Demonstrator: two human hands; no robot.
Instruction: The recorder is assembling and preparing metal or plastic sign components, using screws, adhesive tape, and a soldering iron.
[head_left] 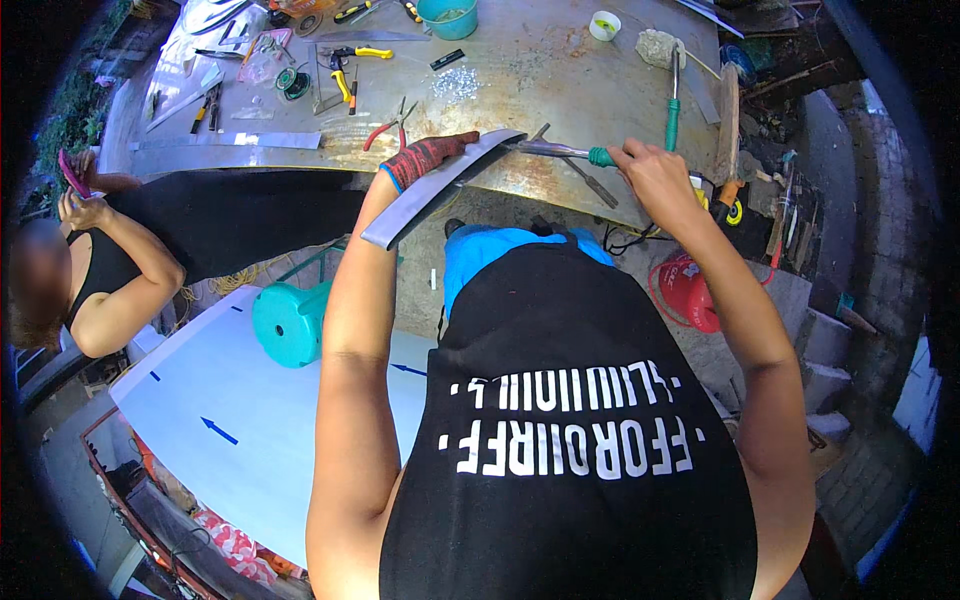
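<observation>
A curved strip of grey sheet metal point(430, 200) slants over the near edge of the metal table. My left hand point(432, 158), in a red and black glove, is closed on its upper part. My bare right hand point(655, 180) grips a metal tool with a green handle point(601, 157). The tool's shaft reaches left to the strip's upper end, and its exact kind is hard to make out. Below the shaft, a thin metal rod point(592, 184) lies across the table edge. Red-handled pliers point(395, 125) rest beyond my gloved hand with their handles spread.
Yellow-handled snips point(350, 62), small metal bits point(456, 83), a teal bucket point(448, 18) and another green-handled tool point(672, 122) lie on the table point(540, 95). A person point(125, 235) holding a pink phone is at left. Behind me are a teal stool point(292, 322) and white sheet point(250, 400).
</observation>
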